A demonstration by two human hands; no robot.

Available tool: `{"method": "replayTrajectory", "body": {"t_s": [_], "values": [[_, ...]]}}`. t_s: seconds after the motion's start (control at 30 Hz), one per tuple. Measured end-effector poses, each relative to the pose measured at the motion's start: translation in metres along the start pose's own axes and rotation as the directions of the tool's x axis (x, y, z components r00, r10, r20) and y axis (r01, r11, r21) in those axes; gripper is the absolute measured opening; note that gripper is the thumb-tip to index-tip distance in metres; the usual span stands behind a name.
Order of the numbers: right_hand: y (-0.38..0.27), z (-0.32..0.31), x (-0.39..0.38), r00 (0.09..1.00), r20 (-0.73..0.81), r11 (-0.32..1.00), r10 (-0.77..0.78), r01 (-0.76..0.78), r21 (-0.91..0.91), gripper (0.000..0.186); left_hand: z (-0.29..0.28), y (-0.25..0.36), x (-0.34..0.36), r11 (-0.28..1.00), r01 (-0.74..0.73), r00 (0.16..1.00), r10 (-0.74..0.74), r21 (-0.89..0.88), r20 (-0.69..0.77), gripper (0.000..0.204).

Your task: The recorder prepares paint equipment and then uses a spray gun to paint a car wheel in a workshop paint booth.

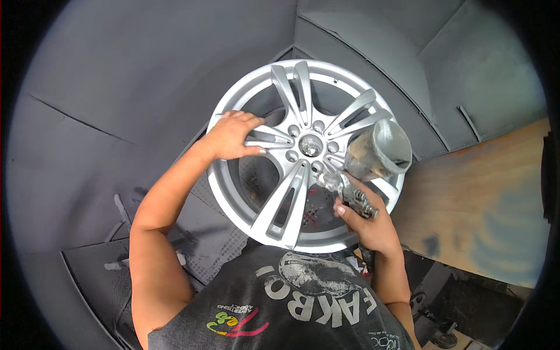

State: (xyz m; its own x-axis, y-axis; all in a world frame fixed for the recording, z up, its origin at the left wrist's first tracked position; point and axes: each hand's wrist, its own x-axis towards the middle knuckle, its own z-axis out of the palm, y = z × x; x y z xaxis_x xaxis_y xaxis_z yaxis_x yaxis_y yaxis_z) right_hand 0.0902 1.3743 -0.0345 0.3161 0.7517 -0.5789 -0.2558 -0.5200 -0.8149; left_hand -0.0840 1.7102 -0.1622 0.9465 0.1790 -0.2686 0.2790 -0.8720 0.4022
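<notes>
A silver alloy wheel rim (pixel 282 219) with several double spokes lies face up in front of me. My left hand (pixel 234 135) rests on its left side, fingers spread across the outer ring and a spoke, holding no tool. In my right hand (pixel 368 219) is a metal spray gun (pixel 344 189), its nozzle toward the rim's centre, near the bolt holes. A paint-stained cup (pixel 373 153) sits on top of the gun and hides part of the right-hand spokes. My right fingers wrap round the gun's handle, which is partly hidden.
Grey panels (pixel 146 64) surround the rim at the left and back. At the right stands a brownish board (pixel 478 204) with grey overspray. A perforated grey surface (pixel 219 256) shows below the rim. Grey-coated metal bars (pixel 119 213) stick out at the lower left. A caster wheel (pixel 444 338) is at the lower right.
</notes>
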Motion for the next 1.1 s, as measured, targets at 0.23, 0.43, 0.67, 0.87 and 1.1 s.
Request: {"method": "replayTrajectory", "body": {"t_s": [0.23,0.43,0.67,0.87,1.1], "values": [[0.012,-0.018,-0.049,0.919,-0.393,1.000,-0.014,0.017,0.004,0.056,0.006,-0.045,-0.002,0.991,0.124,0.984,-0.129,-0.054,-0.122,0.060],[0.028,-0.013,-0.069,0.770,-0.636,0.998,-0.053,0.066,-0.004,0.055,-0.010,-0.059,-0.006,0.972,0.222,0.963,-0.230,-0.071,-0.139,0.054],[0.024,0.022,-0.080,0.848,-0.515,0.992,0.126,-0.090,0.093,0.061,0.023,0.046,-0.111,0.887,0.462,0.885,-0.460,0.014,-0.070,0.083],[0.057,0.062,-0.107,0.962,-0.243,0.980,0.126,-0.083,0.181,0.057,0.047,0.136,-0.143,0.980,-0.160,0.987,0.161,-0.120,0.002,0.078],[0.185,0.120,-0.175,0.985,-0.116,0.965,-0.130,0.153,0.213,0.055,0.118,0.161,-0.181,0.751,-0.637,0.770,0.610,0.174,0.187,0.058]]}}
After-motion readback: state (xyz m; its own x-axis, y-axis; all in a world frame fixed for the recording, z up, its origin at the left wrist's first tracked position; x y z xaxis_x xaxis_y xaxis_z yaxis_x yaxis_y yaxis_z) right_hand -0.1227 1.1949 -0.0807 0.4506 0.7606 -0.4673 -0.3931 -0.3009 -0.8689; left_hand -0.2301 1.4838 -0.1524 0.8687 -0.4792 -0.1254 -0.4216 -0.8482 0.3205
